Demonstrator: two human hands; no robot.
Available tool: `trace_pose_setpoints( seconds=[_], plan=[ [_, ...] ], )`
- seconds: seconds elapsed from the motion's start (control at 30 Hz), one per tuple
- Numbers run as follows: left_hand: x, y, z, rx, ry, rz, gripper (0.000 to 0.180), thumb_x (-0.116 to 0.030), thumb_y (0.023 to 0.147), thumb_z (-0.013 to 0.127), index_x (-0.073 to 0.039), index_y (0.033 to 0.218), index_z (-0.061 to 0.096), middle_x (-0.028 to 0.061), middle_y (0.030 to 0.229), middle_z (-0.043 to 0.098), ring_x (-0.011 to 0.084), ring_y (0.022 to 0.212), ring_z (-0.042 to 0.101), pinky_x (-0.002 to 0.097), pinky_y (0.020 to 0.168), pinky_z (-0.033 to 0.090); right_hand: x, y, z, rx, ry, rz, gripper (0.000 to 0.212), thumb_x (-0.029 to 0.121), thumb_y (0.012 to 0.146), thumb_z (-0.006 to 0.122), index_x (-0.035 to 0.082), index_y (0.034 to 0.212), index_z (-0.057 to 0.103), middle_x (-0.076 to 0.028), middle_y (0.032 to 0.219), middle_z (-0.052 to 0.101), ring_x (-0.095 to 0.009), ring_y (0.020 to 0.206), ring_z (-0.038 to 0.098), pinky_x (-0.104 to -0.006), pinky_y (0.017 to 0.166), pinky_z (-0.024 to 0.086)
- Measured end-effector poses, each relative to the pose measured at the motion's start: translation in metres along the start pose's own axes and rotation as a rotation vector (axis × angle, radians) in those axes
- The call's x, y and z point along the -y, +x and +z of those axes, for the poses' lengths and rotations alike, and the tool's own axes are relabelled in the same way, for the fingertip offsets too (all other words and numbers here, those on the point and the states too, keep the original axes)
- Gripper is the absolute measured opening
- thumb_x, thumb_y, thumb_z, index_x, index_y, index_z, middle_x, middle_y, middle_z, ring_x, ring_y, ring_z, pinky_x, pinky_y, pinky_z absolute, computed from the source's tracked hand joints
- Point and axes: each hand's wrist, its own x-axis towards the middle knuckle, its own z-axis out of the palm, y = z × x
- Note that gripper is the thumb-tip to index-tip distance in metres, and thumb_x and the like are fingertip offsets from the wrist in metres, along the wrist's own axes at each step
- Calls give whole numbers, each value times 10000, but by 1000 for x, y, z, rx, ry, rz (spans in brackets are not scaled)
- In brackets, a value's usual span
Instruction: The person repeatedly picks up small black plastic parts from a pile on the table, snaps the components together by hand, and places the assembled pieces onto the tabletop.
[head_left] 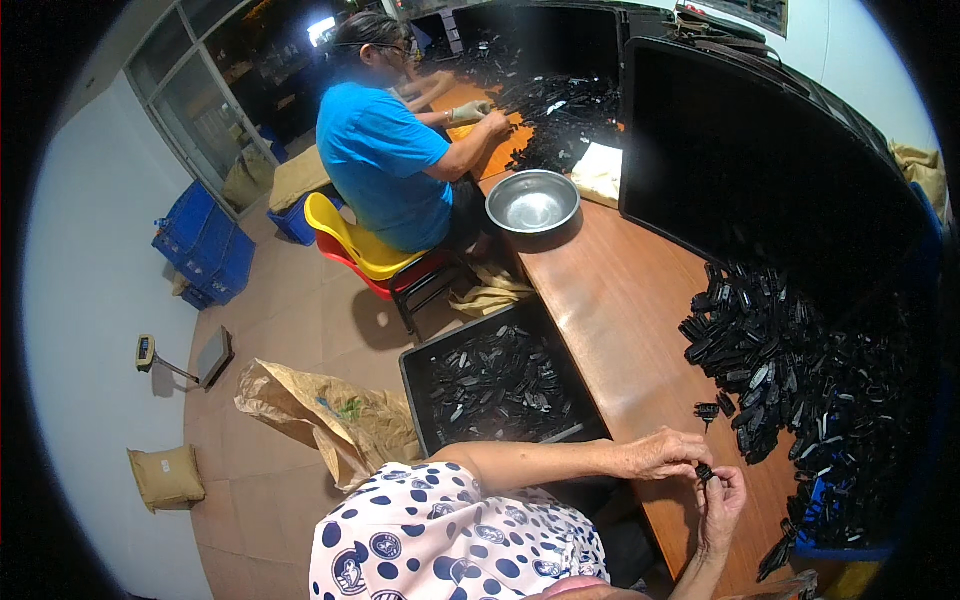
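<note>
My left hand (662, 455) and my right hand (722, 503) meet over the wooden table (620, 300), near its front edge. Between their fingertips is a small black plastic part (704, 472), pinched from both sides; its exact kind is too small to make out. Just beyond my fingers, a little black piece with a thin stem (707, 412) lies alone on the wood. A large heap of long black plastic parts (750, 350) spreads to the right of my hands.
A black tray (420, 400) of similar parts sits left of the table. Beyond are a metal bowl (533, 203), a large dark panel (770, 150) and a blue-shirted co-worker (375, 150) on a yellow chair (345, 240). A brown sack (340, 410) and blue crates (205, 245) stand on the floor.
</note>
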Motion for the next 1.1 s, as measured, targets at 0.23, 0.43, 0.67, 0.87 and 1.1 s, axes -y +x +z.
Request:
trace_pose_setpoints(
  seconds=[0.23,0.43,0.67,0.87,1.1],
  plan=[
    [1,-3,0,33,-52,10,242,-108,850,636,-23,1064,563,133,896,545,311,810,576,384,674,466,-7,1,-3,57,93,45,144,149,905,621,75,957,509,-19,742,554,-33,498,419,-153,418,293],
    [0,-7,-1,37,-52,9,239,-101,858,626,-5,1066,557,146,877,545,324,824,570,386,681,467,-1,-3,8,53,225,39,162,160,902,630,78,957,502,-28,747,565,-34,496,427,-149,417,304],
    [-7,-17,2,8,1,43,245,-115,852,638,-1,1058,569,148,862,561,336,804,569,390,674,468,1,-11,11,72,183,77,194,147,872,666,72,948,505,-29,696,558,-55,476,439,-155,412,307],
    [-22,-27,14,41,-221,-151,249,-130,861,640,11,1060,590,155,939,615,304,895,614,368,749,486,8,-33,18,10,191,45,168,142,878,652,73,926,506,-16,685,542,-51,491,438,-158,419,307],
    [-29,-33,6,-94,-256,-355,232,-67,858,630,14,1074,616,101,947,650,165,862,633,279,746,513,28,-24,39,95,165,83,89,99,926,548,49,987,506,19,748,480,-28,568,392,-174,473,298]
  ],
)
